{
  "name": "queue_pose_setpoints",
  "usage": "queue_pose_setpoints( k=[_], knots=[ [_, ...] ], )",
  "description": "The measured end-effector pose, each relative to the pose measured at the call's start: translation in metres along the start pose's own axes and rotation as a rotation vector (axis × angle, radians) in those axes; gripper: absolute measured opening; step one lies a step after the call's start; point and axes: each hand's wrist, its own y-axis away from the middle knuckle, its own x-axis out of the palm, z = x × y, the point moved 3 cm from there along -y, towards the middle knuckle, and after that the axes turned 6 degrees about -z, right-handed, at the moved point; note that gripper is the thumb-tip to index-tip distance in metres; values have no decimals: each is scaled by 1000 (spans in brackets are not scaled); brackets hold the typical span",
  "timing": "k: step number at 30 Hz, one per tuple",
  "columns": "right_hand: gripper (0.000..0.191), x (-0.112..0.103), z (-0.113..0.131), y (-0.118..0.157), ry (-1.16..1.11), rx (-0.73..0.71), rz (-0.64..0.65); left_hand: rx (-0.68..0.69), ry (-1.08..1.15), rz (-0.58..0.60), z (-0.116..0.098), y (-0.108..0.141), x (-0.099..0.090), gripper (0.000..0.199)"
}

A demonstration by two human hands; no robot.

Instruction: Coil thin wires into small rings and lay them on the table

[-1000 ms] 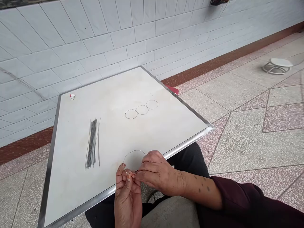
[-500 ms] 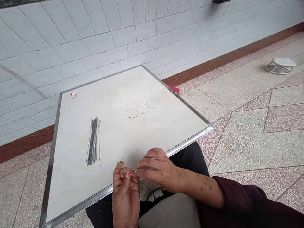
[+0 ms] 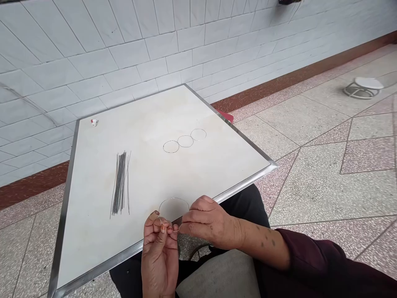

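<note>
A thin silver wire bent into a loop [image 3: 173, 208] stands above the near edge of a white board [image 3: 161, 111]. My left hand [image 3: 159, 248] pinches one side of the loop between thumb and fingertips, and my right hand [image 3: 204, 221] holds the other side, with both hands meeting at the wire's lower part. Farther up the board lie several finished wire rings in a touching row [image 3: 185, 141]. To the left is a bundle of straight thin wires [image 3: 120, 184]. A small white and red object [image 3: 94, 122] sits in the far corner.
The board rests across my dark-trousered lap and has a metal-trimmed edge [image 3: 242, 184]. A red object [image 3: 227, 116] pokes out behind its right side. A low white stool [image 3: 362, 87] stands on the terrazzo floor, and white tiled wall runs along the far side.
My left hand has shifted slightly left, and my right hand has closed closer to it on the wire. The loop stays held, and the view has moved slightly.
</note>
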Motion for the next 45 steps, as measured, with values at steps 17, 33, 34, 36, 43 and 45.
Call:
queue_pose_setpoints(
  k=[17, 33, 34, 36, 43, 45],
  knots=[
    [17, -22, -18, -12, 78, -209, 309, -94, -217, 41, -16, -13, -7, 49],
    [18, -31, -25, -15, -42, -198, 358, -275, -397, 176, -19, -24, -16, 43],
    [17, -28, -28, -11, -112, -122, 313, -270, -387, 156, -17, -24, -16, 43],
    [15, -21, -36, -2, -283, 106, 190, -247, -358, 103, -12, -25, -17, 42],
    [21, 25, -57, 38, -790, 1116, -31, -89, -239, -39, 11, -29, -15, 44],
    [23, 32, -56, 40, -855, 1163, -28, -76, -204, -69, 17, -32, -14, 41]
  ],
)
